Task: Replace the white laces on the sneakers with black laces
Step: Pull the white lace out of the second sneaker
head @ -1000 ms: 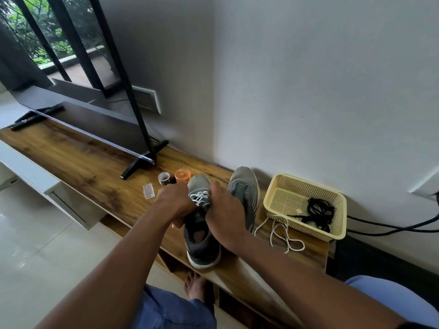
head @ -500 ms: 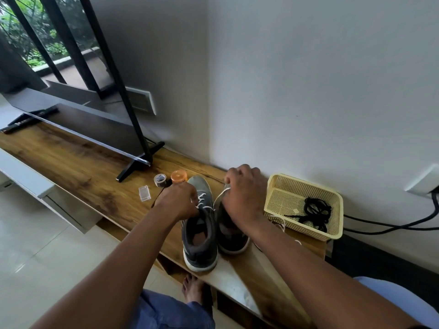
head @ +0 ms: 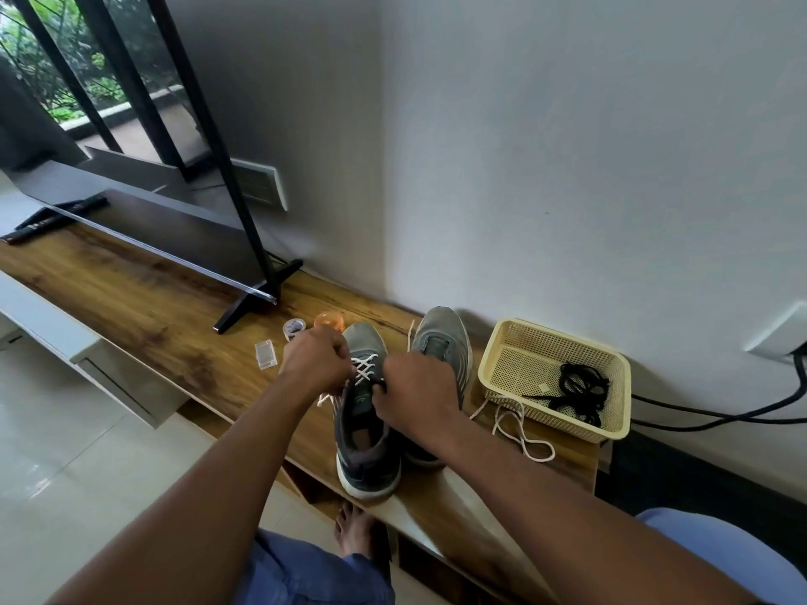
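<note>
Two grey sneakers stand side by side on the wooden shelf (head: pixel 131 299). The left sneaker (head: pixel 364 430) still carries a white lace (head: pixel 364 369) crossed over its tongue. My left hand (head: pixel 316 364) pinches that lace at the shoe's left side, with loose lace ends hanging below it. My right hand (head: pixel 415 393) grips the lace at the tongue's right side. The right sneaker (head: pixel 441 338) has no lace across it; its removed white lace (head: pixel 519 434) lies loose on the shelf. Black laces (head: pixel 576 393) sit in the yellow basket (head: pixel 502 369).
A TV (head: pixel 153 229) on black feet stands at the left of the shelf. A small clear box (head: pixel 265 354), a tape roll (head: pixel 293 328) and an orange lid (head: pixel 328 320) lie behind my left hand. Black cables (head: pixel 720 414) run along the wall at right.
My right hand has come back from the right sneaker's toe to the left sneaker's tongue. The left hand has stayed at the lace. The removed white lace is in view again beside the basket.
</note>
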Motion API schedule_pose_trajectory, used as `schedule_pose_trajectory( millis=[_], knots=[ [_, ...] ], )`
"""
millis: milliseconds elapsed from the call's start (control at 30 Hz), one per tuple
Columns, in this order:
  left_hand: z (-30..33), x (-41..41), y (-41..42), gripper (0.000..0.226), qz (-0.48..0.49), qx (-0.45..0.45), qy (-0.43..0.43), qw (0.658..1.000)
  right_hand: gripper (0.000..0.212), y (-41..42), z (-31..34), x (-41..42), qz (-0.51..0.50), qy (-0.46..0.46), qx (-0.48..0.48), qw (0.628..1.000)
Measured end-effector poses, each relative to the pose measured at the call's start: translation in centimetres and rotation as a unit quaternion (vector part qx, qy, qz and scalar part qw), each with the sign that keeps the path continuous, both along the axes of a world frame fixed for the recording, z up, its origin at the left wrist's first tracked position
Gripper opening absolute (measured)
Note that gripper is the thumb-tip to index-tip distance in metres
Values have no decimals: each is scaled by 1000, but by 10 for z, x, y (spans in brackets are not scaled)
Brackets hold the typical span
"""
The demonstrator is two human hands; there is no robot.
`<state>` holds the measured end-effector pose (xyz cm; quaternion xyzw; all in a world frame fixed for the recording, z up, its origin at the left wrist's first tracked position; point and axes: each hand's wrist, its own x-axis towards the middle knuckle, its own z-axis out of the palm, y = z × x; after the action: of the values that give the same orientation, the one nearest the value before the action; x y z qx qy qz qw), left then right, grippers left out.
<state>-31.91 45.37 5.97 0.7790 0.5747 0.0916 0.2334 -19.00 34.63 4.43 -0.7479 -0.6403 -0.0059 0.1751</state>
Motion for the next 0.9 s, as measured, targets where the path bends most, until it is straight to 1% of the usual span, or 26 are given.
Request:
schedule_pose_trajectory(
  millis=[100, 133, 167, 200, 267, 300, 367, 433, 533, 600, 633, 700, 767, 800, 833, 867, 900],
  knots=[
    [2, -4, -2, 7, 21, 35, 57, 998, 24, 0, 2, 0, -3, 10, -10, 1000],
    [3, -5, -3, 4, 15, 42, 75, 996, 23, 0, 2, 0, -2, 10, -11, 1000],
    [4, -5, -3, 5, 3, 47, 86, 995, 22, -1, 2, 0, -1, 9, -11, 1000],
    [5, -5, -2, 10, -19, 47, 84, 995, 21, -2, 2, 0, -2, 7, -8, 1000],
    [9, -6, -2, 20, -81, 14, 40, 996, 23, -3, 2, 1, -3, 9, -4, 1000],
    [11, -5, -3, 21, -113, 0, 31, 993, 24, -3, 2, 1, -4, 13, -5, 1000],
    [12, -2, -7, 18, -145, 7, 66, 987, 25, -3, 3, 1, -8, 22, -10, 1000],
    [10, 2, -8, 14, -140, 36, 98, 985, 25, -3, 4, 0, -11, 26, -15, 1000],
    [9, 6, -7, 9, -143, 43, 93, 984, 25, -4, 4, -1, -11, 36, -23, 999],
    [10, 6, -6, 5, -125, 48, 80, 988, 24, -4, 5, 0, -13, 40, -32, 999],
    [11, 4, -5, 6, -97, 61, 76, 991, 25, -3, 6, 0, -14, 39, -36, 998],
    [15, -3, 0, 9, 2, 86, 64, 994, 27, -3, 6, 1, -14, 41, -45, 998],
    [18, -11, 2, 15, 73, 104, 67, 990, 25, -3, 8, 1, -12, 43, -51, 998],
    [18, -12, 1, 16, 74, 111, 78, 988, 22, -4, 8, 0, -11, 43, -53, 998],
    [18, -12, -1, 13, 50, 114, 87, 988, 20, -4, 8, 0, -10, 42, -53, 998],
    [18, -10, -3, 20, 7, 107, 85, 991, 19, -4, 8, -1, -9, 42, -51, 998],
    [17, -7, -4, 33, -46, 89, 71, 992, 18, -4, 8, -1, -10, 42, -48, 998]
  ],
)
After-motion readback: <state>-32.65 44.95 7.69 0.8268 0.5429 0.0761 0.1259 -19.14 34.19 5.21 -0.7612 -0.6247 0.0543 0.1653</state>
